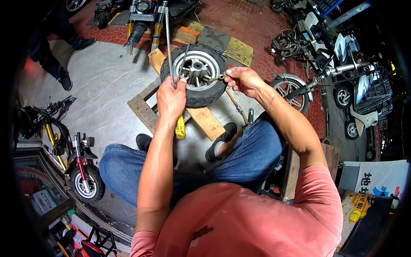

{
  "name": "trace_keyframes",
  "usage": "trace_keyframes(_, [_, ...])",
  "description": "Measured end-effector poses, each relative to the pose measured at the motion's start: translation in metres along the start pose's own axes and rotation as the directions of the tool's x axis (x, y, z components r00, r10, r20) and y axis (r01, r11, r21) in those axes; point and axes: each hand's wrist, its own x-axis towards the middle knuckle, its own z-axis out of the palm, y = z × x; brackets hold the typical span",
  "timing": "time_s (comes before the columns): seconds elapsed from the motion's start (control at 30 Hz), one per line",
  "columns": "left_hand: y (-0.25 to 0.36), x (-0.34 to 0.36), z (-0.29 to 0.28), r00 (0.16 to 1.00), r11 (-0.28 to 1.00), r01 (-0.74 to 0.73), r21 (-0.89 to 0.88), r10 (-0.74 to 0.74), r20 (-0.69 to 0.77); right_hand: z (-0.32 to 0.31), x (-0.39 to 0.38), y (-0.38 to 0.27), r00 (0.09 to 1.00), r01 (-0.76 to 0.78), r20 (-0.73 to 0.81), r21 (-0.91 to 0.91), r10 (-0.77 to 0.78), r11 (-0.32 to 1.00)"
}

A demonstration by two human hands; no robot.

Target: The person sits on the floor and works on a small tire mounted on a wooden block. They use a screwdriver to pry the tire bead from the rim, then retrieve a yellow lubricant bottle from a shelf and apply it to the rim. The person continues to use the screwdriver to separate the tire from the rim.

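A small wheel with a black tyre [208, 100] and a silver rim lies on its side in front of me, resting on wooden boards. My left hand [171, 97] is closed at the near left edge of the wheel, around a long silver rod [168, 43] and a shorter dark rod [184, 60], both tyre-lever-like. A yellow handle [180, 129] sticks out below this hand; its other end is hidden. At the rim's right side, my right hand [245, 80] pinches a small brass-coloured piece [217, 78]. I cannot make out its exact kind.
A wooden plank [206, 122] and a wooden frame [140, 112] support the wheel. An orange hose with a metal fitting [240, 110] lies by my right knee. Scooters stand ahead, at left and at right. Another person's legs [55, 55] are at far left.
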Motion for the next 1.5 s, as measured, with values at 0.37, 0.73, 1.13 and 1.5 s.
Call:
trace_keyframes(0.37, [0.003, -0.002, -0.001, 0.997, 0.997, -0.066, 0.038, 0.067, -0.026, -0.004, -0.004, 0.011, 0.994, -0.108, -0.031, 0.002, 0.108, 0.994])
trace_keyframes(0.73, [0.005, 0.0, -0.001, 0.999, 0.997, -0.044, 0.064, 0.044, -0.003, 0.004, -0.006, -0.001, 0.995, 0.094, 0.001, -0.347, -0.1, 0.933])
trace_keyframes(1.13, [0.028, -0.038, 0.016, 0.981, 0.993, -0.106, -0.043, 0.112, 0.16, -0.006, -0.004, 0.009, 0.998, -0.07, 0.003, -0.019, 0.07, 0.997])
trace_keyframes(1.5, [0.018, -0.038, 0.024, 0.978, 0.994, -0.024, -0.108, 0.046, 0.205, 0.008, -0.004, 0.003, 1.0, -0.026, 0.0, -0.169, 0.027, 0.985])
